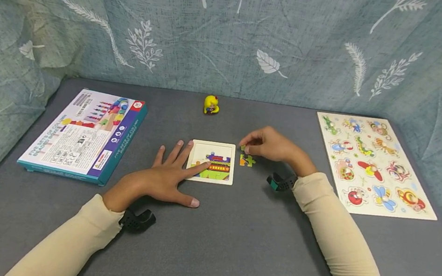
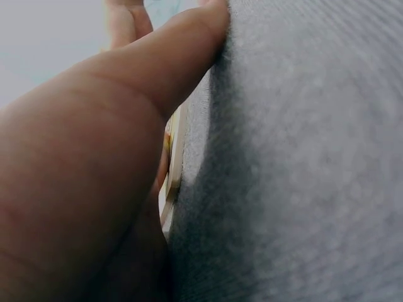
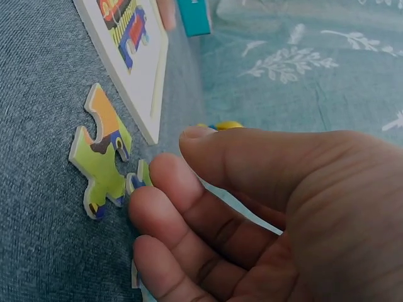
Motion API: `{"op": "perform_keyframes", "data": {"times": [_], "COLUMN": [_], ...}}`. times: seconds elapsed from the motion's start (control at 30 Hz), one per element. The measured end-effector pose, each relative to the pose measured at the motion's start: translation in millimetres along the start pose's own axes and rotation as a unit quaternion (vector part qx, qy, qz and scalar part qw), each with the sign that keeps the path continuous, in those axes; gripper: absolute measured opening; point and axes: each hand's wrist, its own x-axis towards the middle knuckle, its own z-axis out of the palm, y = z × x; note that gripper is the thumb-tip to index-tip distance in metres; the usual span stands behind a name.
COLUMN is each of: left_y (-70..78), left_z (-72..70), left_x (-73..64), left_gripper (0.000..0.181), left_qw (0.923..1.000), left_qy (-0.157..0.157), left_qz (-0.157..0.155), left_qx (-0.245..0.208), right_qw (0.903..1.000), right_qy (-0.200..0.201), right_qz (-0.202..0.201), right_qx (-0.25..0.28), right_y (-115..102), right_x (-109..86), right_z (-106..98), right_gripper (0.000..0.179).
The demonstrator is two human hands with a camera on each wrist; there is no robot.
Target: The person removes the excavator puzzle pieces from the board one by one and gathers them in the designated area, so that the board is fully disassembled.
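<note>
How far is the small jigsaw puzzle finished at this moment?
The lower rows of the puzzle tray look filled with coloured pieces, while its upper part shows bare white. The left hand lies flat, fingers pressing the tray's left edge. The right hand pinches a small puzzle piece just right of the tray. Another loose piece lies on the grey table beside it. So at least these two pieces remain.
</note>
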Motion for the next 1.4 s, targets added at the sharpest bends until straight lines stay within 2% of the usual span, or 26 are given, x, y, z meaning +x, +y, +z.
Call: {"op": "perform_keyframes", "data": {"times": [0.33, 0.6, 0.83, 1.0, 1.27, 1.4], "left_y": [12.7, 21.7, 26.2, 28.4, 32.2, 33.0], "left_z": [1.7, -3.5, 2.1, 6.6, 4.5, 4.6], "left_x": [3.7, 5.6, 7.6, 10.3, 12.4, 12.9], "left_gripper": [0.095, 0.096, 0.097, 0.100, 0.101, 0.099], "left_qw": [0.9994, 0.9994, 0.9998, 1.0000, 0.9995, 0.9995], "left_qy": [0.019, -0.003, -0.012, -0.006, -0.030, -0.030], "left_qz": [0.017, 0.008, 0.008, 0.005, -0.010, -0.011], "left_qx": [-0.025, -0.033, -0.012, -0.005, 0.008, 0.007], "right_qw": [0.9999, 0.9999, 0.9997, 0.9991, 0.9990, 0.9991], "right_qy": [0.006, 0.000, 0.006, 0.022, 0.024, 0.019], "right_qz": [0.007, -0.012, -0.023, -0.030, -0.034, -0.032], "right_qx": [-0.007, 0.003, -0.010, -0.019, -0.018, -0.019], "right_y": [-6, -11, -14, -14, -19, -23], "right_x": [5.3, 13.7, 15.9, 19.7, 26.0, 28.4], "right_z": [3, 9, 14, 19, 27, 30], "right_gripper": [0.022, 0.023, 0.023, 0.023, 0.024, 0.024]}}
